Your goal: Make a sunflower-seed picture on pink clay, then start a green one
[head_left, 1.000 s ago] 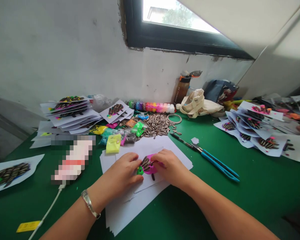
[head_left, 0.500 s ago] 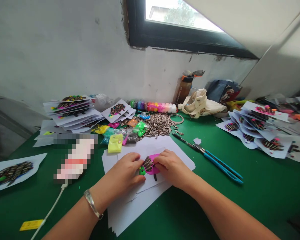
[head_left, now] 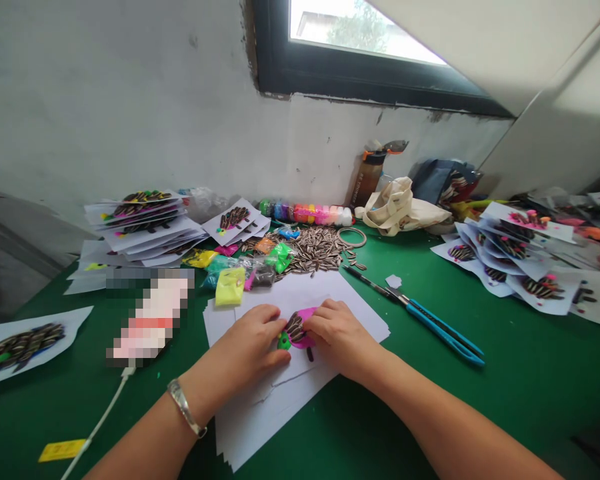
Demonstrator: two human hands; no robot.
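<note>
A bright pink clay shape (head_left: 308, 315) with striped sunflower seeds (head_left: 295, 328) set into it lies on white paper. At its left end is a green clay piece (head_left: 284, 341), and a dark seed (head_left: 310, 354) sits below it. My left hand (head_left: 253, 340) rests flat on the paper at the left, fingers apart around the green end. Over the right part of the pink clay, my right hand (head_left: 341, 333) has its fingertips pinched together beside the seeds. Whatever those fingertips hold is hidden. Stacked white sheets (head_left: 260, 427) lie underneath.
Behind the paper is a heap of sunflower seeds (head_left: 320, 247) with clay packets, one of them yellow (head_left: 230, 287). Blue-handled tweezers (head_left: 445, 330) and a pen (head_left: 367, 280) lie at right. Finished seed pictures are stacked left (head_left: 145, 227) and right (head_left: 510, 247). A person's hand shows at far right.
My right hand has shifted slightly left over the pink clay, its fingers more curled. My left hand and the picture stay in place.
</note>
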